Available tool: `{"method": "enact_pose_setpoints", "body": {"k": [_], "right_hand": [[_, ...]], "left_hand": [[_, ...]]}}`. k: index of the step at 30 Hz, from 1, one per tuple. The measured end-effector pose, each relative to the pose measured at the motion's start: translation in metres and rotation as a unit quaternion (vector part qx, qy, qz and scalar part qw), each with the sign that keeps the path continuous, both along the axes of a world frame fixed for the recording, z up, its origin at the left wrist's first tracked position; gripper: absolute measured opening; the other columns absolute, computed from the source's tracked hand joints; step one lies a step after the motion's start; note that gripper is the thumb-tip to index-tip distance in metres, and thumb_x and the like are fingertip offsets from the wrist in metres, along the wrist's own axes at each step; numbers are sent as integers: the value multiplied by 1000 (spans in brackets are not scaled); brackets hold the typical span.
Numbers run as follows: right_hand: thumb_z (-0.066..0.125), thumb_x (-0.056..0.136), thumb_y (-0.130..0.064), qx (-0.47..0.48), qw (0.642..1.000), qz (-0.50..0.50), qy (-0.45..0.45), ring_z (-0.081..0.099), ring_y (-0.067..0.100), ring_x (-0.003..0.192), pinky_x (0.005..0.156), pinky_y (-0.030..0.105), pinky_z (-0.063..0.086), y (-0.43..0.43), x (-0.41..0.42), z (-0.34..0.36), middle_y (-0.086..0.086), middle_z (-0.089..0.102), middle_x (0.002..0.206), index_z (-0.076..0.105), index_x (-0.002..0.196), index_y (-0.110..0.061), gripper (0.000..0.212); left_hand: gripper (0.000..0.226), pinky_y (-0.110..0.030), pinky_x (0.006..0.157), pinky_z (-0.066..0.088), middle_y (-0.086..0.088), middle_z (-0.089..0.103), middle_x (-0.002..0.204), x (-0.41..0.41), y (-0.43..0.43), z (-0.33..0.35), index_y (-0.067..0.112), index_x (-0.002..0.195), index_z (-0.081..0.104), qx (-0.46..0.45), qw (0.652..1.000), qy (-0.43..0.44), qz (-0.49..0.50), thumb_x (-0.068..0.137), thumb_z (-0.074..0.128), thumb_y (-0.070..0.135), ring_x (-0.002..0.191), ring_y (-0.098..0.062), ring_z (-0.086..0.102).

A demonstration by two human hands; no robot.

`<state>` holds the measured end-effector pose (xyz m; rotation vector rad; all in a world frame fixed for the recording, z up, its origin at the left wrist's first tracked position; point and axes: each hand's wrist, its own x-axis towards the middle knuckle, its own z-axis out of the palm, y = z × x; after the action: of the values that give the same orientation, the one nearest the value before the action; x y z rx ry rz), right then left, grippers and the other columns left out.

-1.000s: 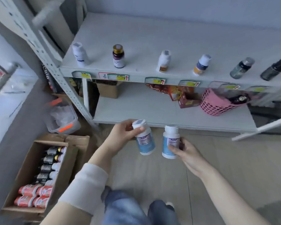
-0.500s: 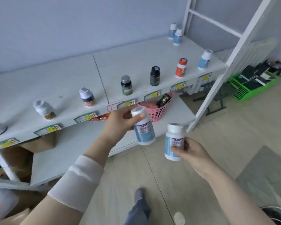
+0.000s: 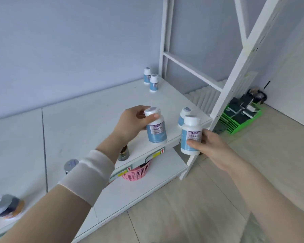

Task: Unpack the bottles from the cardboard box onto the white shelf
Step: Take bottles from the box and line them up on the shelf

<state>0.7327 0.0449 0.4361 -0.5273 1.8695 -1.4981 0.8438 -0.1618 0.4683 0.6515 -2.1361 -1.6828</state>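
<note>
My left hand (image 3: 130, 122) grips a white bottle with a blue label (image 3: 156, 129) by its cap, held over the front of the white shelf (image 3: 88, 123). My right hand (image 3: 211, 147) holds a second matching bottle (image 3: 189, 135) just off the shelf's front right corner. A third bottle of the same kind (image 3: 182, 114) stands on the shelf behind it. Two more (image 3: 151, 79) stand at the shelf's back right. The cardboard box is out of view.
A dark bottle with a grey cap (image 3: 71, 164) and a brown one (image 3: 123, 154) stand near the shelf's front edge. A pink basket (image 3: 137, 172) sits on the lower shelf. The white upright (image 3: 235, 81) rises at right, a green crate (image 3: 239, 118) beyond it.
The view has swung right along the shelf and closer to its right end. Both hands have carried their bottles up to the shelf's front right corner.
</note>
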Motion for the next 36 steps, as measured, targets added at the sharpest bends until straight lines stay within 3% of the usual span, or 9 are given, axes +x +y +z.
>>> {"method": "enact_pose_setpoints", "body": {"k": [3, 7, 14, 18, 21, 26, 31, 34, 36], "right_hand": [[72, 74, -12, -10, 1000, 4, 2, 62, 13, 103, 96, 34, 46, -15, -49, 4, -1, 66, 108, 58, 101, -24, 33], [71, 77, -9, -17, 999, 37, 17, 61, 14, 103, 96, 33, 45, -39, -120, 3, -2, 66, 109, 58, 100, -27, 32], [73, 75, -10, -20, 992, 97, 72, 63, 22, 102, 93, 35, 49, -89, -235, 13, 8, 66, 113, 58, 103, -21, 33], [77, 73, -15, 5, 984, 136, 116, 59, 8, 76, 62, 16, 46, -126, -279, 1, -3, 66, 93, 58, 101, -23, 35], [80, 68, -11, 35, 981, 162, 103, 61, 13, 85, 74, 24, 47, -147, -284, -39, -1, 64, 96, 53, 95, -23, 40], [81, 65, -10, 76, 964, 234, 104, 62, 17, 88, 68, 20, 47, -159, -276, -96, -2, 63, 96, 50, 96, -25, 47], [83, 63, -9, 59, 964, 233, 113, 58, 12, 82, 75, 21, 47, -172, -279, -108, -11, 58, 88, 46, 88, -33, 51], [83, 62, -8, 66, 960, 256, 94, 61, 25, 97, 89, 36, 49, -175, -284, -121, -6, 61, 95, 47, 91, -34, 53], [83, 63, -7, 58, 959, 267, 81, 62, 21, 100, 92, 36, 49, -174, -284, -128, -8, 62, 98, 48, 95, -34, 54]], "left_hand": [[23, -10, 63, 53, -1, 66, 89, -54, -11, -4, 15, 106, 63, -20, 1000, -11, -9, 83, 69, 19, 75, -6, 62], [33, -30, 82, 55, -4, 66, 98, -123, -34, -13, 12, 113, 63, -56, 998, -34, 10, 82, 70, 24, 90, -18, 63], [27, -30, 82, 54, -9, 66, 105, -216, -70, -17, 18, 109, 62, -54, 995, -51, 67, 83, 70, 20, 98, -21, 63], [34, -28, 84, 50, -4, 67, 105, -255, -95, -35, 17, 111, 63, -72, 989, -74, 109, 79, 73, 22, 99, -19, 63], [37, -18, 77, 45, 2, 64, 99, -273, -109, -52, 14, 112, 63, -75, 985, -89, 128, 78, 75, 19, 91, -14, 59], [43, -28, 91, 48, -1, 66, 107, -290, -120, -92, 15, 116, 62, -55, 986, -124, 101, 76, 76, 16, 102, -19, 62], [43, -6, 74, 46, 3, 65, 103, -299, -124, -112, 16, 114, 61, -35, 989, -112, 88, 75, 77, 13, 92, -9, 61], [41, -12, 81, 47, 3, 65, 104, -303, -126, -123, 20, 110, 61, -12, 991, -94, 97, 74, 78, 10, 99, -12, 63], [43, -14, 82, 47, 3, 64, 106, -305, -125, -127, 20, 110, 60, -6, 991, -82, 102, 73, 78, 10, 103, -13, 62]]}}
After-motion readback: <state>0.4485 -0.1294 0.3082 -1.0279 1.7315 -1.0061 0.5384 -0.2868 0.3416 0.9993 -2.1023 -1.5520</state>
